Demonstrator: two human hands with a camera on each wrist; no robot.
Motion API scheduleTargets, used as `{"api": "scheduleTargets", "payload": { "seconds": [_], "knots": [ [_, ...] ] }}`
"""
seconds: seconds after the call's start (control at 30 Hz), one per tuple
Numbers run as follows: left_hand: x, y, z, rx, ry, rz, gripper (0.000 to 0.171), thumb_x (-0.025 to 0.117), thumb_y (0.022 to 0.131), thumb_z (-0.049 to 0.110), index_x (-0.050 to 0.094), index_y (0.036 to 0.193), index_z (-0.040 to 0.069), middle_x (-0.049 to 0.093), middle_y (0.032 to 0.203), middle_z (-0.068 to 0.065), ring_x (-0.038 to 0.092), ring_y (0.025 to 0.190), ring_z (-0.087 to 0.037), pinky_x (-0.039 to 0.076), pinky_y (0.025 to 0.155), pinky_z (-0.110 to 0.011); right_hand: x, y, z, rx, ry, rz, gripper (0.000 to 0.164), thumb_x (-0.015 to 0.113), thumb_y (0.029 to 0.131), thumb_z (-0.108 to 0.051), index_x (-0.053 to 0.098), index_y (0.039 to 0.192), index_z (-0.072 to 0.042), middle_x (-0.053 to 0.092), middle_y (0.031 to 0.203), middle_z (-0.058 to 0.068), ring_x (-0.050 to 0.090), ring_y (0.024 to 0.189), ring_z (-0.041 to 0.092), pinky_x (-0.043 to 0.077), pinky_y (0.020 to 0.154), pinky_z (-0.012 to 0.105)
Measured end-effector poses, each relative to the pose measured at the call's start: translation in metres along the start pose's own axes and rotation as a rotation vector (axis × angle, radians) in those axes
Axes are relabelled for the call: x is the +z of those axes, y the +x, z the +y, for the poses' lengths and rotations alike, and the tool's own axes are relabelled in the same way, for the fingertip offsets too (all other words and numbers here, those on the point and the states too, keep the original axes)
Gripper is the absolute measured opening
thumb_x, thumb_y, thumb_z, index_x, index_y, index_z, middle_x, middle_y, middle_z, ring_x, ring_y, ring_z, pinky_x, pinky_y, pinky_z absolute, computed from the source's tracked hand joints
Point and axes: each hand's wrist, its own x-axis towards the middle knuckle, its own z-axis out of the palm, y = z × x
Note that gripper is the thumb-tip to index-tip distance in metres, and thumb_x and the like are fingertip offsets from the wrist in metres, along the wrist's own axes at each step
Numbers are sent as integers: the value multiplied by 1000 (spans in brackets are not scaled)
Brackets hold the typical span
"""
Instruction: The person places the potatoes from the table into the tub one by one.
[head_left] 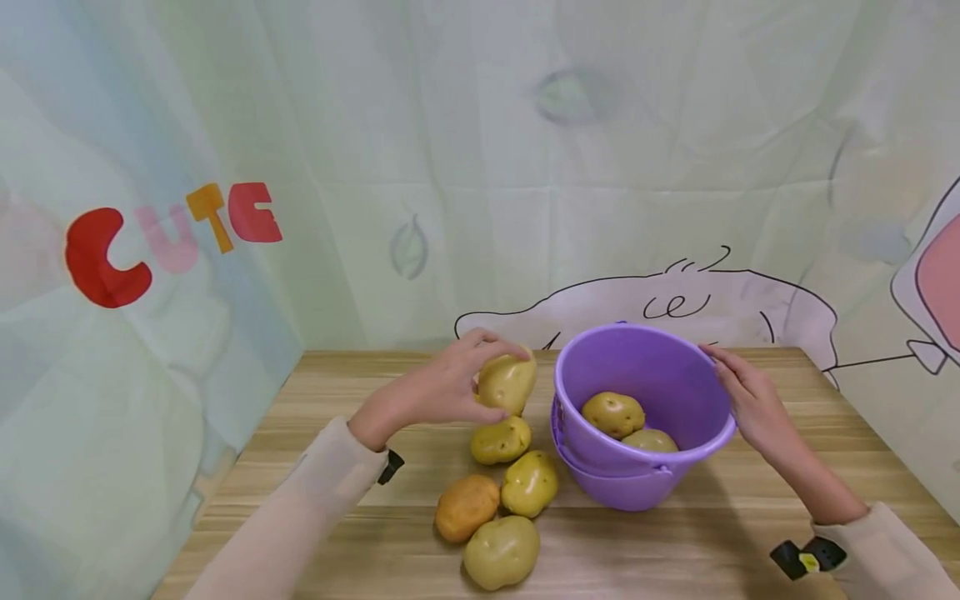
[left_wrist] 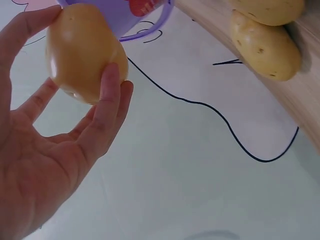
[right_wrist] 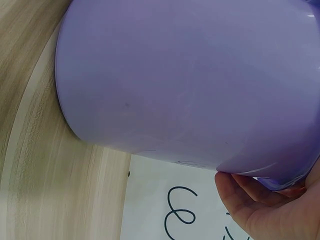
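Note:
My left hand (head_left: 442, 379) grips a yellow potato (head_left: 507, 385) between thumb and fingers, just left of the bucket and above the table. The left wrist view shows this potato (left_wrist: 82, 52) held at the fingertips, away from the palm. My right hand (head_left: 753, 400) holds the rim of a purple bucket (head_left: 622, 492) on its right side. Up close, in the right wrist view, the fingers (right_wrist: 232, 195) curl at the bucket's rim. Inside the bucket lie two potatoes, one whole in sight (head_left: 613, 414) and one partly hidden behind the near wall.
Several potatoes lie left of the bucket: a small yellow potato (head_left: 501, 440), another yellow one, an orange-brown potato (head_left: 467, 508) and a large pale potato (head_left: 502, 552) nearest me. The wooden table (head_left: 360, 542) meets a printed curtain (head_left: 480, 167) at the back.

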Motion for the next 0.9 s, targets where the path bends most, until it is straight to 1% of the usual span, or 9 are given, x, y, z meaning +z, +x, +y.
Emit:
{"api": "scheduleTargets", "payload": {
  "seconds": [0.17, 0.37, 0.47, 0.57, 0.67, 0.77, 0.9],
  "knots": [
    [0, 10, 10, 3, -31, 7, 64, 81, 81, 30, 54, 139, 27, 44, 133, -4, 54, 98, -15, 54, 73, -25, 0, 0, 0, 3, 1, -6, 39, 36, 108, -10, 49, 137, 14, 53, 133, 33, 41, 107, -16, 34, 84, 3],
    [3, 24, 21, 35, -89, 18, 63, 81, 81, 29, 54, 139, 27, 42, 134, -2, 49, 111, -14, 56, 76, -28, 0, 0, 0, 7, 6, -8, 40, 36, 109, -10, 48, 137, 14, 52, 134, 34, 41, 107, -17, 34, 84, 3],
    [5, 30, 25, 56, -107, 19, 64, 81, 82, 28, 54, 140, 26, 42, 134, -3, 48, 114, -15, 56, 76, -27, 0, 0, 0, 11, 5, -11, 40, 35, 109, -11, 48, 137, 14, 52, 134, 34, 40, 106, -17, 34, 84, 3],
    [6, 35, 29, 62, -113, 12, 65, 81, 82, 29, 53, 141, 26, 41, 134, -3, 49, 112, -14, 54, 76, -23, 0, 0, 0, 14, 6, -14, 40, 35, 109, -11, 48, 138, 14, 51, 134, 34, 40, 107, -17, 34, 84, 3],
    [8, 40, 33, 61, -117, 6, 66, 80, 83, 32, 51, 143, 28, 41, 135, -3, 53, 107, -14, 53, 76, -21, -1, 0, 0, 16, 2, -15, 41, 35, 109, -12, 48, 138, 14, 51, 135, 34, 40, 107, -17, 33, 84, 3],
    [9, 45, 36, 59, -126, -2, 66, 79, 84, 35, 51, 144, 30, 40, 136, -3, 56, 103, -14, 53, 76, -21, -1, 0, 0, 16, -2, -16, 41, 35, 109, -13, 47, 138, 14, 51, 135, 34, 39, 107, -18, 33, 84, 2],
    [10, 50, 41, 63, -140, -19, 67, 79, 85, 35, 50, 144, 30, 39, 137, -4, 58, 100, -14, 55, 78, -25, -1, 0, 0, 11, 2, -17, 41, 35, 109, -12, 47, 138, 15, 51, 134, 35, 39, 107, -18, 33, 84, 3]
  ]
}}
